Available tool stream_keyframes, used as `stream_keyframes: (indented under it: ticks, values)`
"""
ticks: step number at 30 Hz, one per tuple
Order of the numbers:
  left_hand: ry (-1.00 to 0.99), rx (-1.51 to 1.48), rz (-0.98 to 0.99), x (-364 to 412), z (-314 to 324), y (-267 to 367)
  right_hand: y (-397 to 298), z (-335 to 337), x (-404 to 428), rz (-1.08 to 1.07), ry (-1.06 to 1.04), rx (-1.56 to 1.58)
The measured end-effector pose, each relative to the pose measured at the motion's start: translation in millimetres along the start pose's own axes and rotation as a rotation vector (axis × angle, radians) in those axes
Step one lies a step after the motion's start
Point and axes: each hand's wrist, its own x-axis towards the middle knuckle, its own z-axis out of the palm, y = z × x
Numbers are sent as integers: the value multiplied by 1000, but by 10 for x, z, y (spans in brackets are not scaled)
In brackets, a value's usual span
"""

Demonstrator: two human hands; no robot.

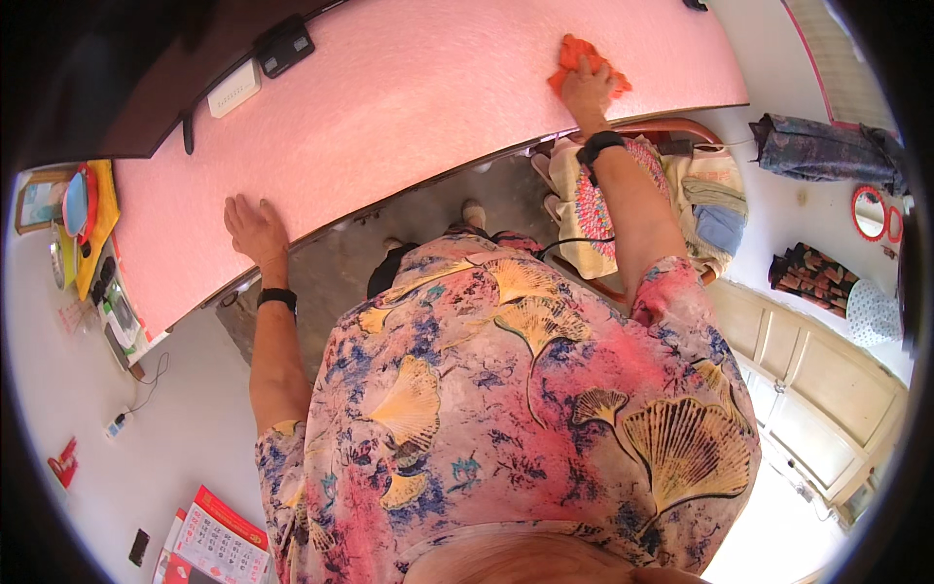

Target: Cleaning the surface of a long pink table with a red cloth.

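Before me stretches a table with a pink top [408,109]. My right hand [587,91] presses an orange cloth [576,52] onto the table's right part, its fingers spread over the bunched fabric. My left hand [257,230] rests palm down near the front edge at the left, fingers slightly apart, with nothing in it. Each wrist carries a dark band. The cloth's underside is hidden.
A large dark screen [87,87] stands at the back left, with a white box [233,87] and a black box [284,45] beside it. Small items [120,314] crowd the left end. A chair with a patterned cover [584,212] stands below the right edge.
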Motion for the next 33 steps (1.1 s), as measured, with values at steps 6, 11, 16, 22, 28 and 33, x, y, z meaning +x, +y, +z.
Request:
stream_keyframes:
  ticks: [6, 11, 16, 22, 28, 33]
  values:
    - [-24, 26, -24, -25, -12, -17, -1862, -387, -654, -699, 136, 193]
    - [0, -15, 9, 14, 40, 8, -2608, -534, -1314, -1067, 7, 357]
    - [40, -5, 54, 11, -6, 22, -2143, -491, -1194, -1268, -68, 496]
    - [68, 2, 135, 8, 77, -279, -882, -159, -408, -745, 198, 317]
    - [11, -15, 83, 57, 13, -196, 969, 303, 85, -158, 301, 127]
    - [-30, 14, 50, 25, 12, -249, 1019, 222, -63, 15, 248, 95]
